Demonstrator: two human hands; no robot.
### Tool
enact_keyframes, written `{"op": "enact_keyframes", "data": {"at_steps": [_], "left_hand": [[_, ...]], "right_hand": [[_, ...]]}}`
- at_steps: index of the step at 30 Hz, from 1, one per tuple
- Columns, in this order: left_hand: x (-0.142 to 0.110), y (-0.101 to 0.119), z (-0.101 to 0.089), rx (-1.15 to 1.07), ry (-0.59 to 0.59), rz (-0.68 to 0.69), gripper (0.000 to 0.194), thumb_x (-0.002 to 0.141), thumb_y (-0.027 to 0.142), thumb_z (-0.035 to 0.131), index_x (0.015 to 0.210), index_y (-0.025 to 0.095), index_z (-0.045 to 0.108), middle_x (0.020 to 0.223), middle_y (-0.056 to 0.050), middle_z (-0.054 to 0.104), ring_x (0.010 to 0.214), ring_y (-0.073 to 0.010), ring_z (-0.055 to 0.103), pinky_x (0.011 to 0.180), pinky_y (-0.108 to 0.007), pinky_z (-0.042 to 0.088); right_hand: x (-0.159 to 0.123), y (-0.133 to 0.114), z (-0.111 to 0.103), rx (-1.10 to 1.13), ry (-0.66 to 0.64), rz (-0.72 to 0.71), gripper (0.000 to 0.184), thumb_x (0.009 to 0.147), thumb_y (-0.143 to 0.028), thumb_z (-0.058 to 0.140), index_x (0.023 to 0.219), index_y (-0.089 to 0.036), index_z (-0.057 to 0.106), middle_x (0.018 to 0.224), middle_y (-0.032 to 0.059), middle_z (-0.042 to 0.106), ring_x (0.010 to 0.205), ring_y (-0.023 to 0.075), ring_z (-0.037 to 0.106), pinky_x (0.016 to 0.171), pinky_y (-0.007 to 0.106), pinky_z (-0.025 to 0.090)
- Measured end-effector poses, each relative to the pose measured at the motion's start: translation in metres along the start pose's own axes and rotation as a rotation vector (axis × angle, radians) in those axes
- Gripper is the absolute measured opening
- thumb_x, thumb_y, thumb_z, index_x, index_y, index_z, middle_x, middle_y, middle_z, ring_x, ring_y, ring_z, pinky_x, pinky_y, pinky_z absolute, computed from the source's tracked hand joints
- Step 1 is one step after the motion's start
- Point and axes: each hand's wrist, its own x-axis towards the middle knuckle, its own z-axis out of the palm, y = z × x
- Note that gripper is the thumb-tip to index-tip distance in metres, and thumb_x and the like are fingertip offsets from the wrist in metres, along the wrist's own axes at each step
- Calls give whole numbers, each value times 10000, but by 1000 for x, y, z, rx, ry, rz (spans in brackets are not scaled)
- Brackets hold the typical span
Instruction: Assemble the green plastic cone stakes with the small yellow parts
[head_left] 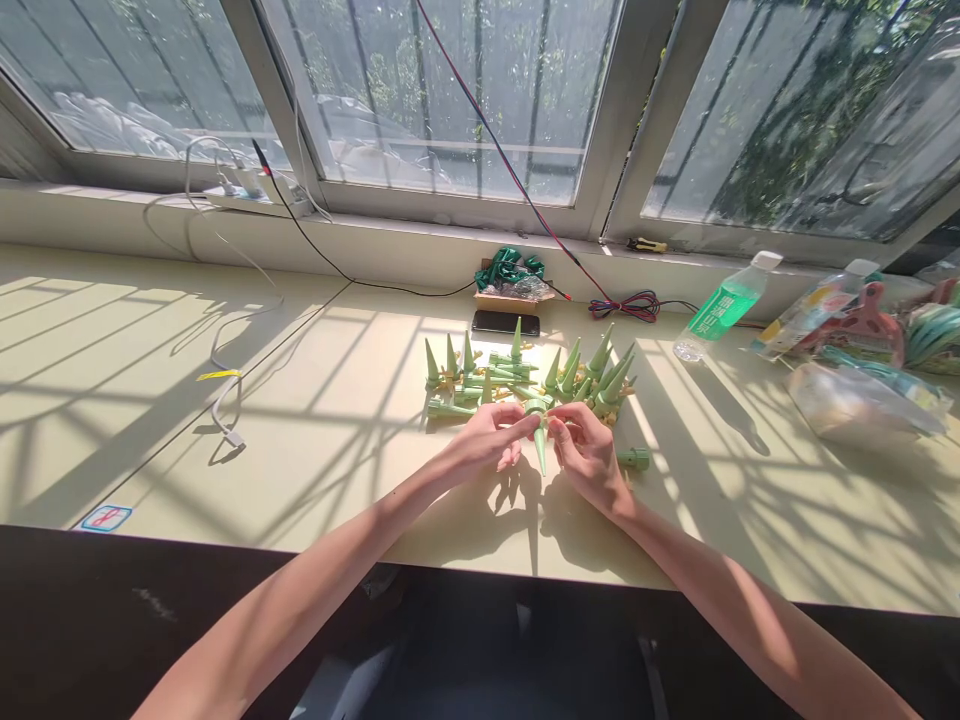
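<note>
Between both hands, just above the table, is a green cone-shaped plastic piece (541,450) with its point toward me. My left hand (491,437) grips its wide end from the left, thumb and fingers closed. From the right, my right hand (589,448) pinches the same end; a small part there is too hidden to name. Right behind the hands lies a group of similar green cones (574,370), some upright and some on their sides, with small yellowish bits among them. One more green piece (634,459) lies beside my right wrist.
Behind the cones are a black phone (505,323) and a small box (513,298) with green material. A bottle with a green label (724,310) and bagged items (870,395) stand at right. A white cable (232,435) lies at left; a power strip (255,190) sits on the sill.
</note>
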Motion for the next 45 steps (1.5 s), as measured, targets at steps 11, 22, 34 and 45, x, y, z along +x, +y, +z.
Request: {"op": "enact_keyframes", "data": {"at_steps": [11,22,34,45], "left_hand": [[1,-9,3,343,196,413,336,831,415,754,1013,163,629,943,-32,619,645,-91,581,515,-193,491],[1,-13,3,517,201,531,285,876,321,707,1110,182,625,1011,-46,622,655,-81,579,550,-194,493],[3,-3,2,216,140,103,469,865,611,621,842,143,651,833,-38,648,536,-96,568,432,-199,406],[-1,2,-2,12,-64,-115,582,856,704,574,829,125,628,495,-7,563,388,-83,449,429,-208,320]], "right_hand": [[0,-3,0,-7,11,128,260,1002,-410,507,836,-212,529,586,-43,491,462,108,439,449,248,357],[0,3,3,6,48,191,341,1008,-476,478,789,-217,512,520,-66,398,437,104,384,433,242,334],[1,-2,2,25,123,65,279,999,-456,521,868,-214,566,595,-46,478,448,100,426,408,236,361],[1,-3,-2,-59,-43,-10,232,994,-408,544,959,-188,607,788,23,613,521,107,537,439,232,408]]}}
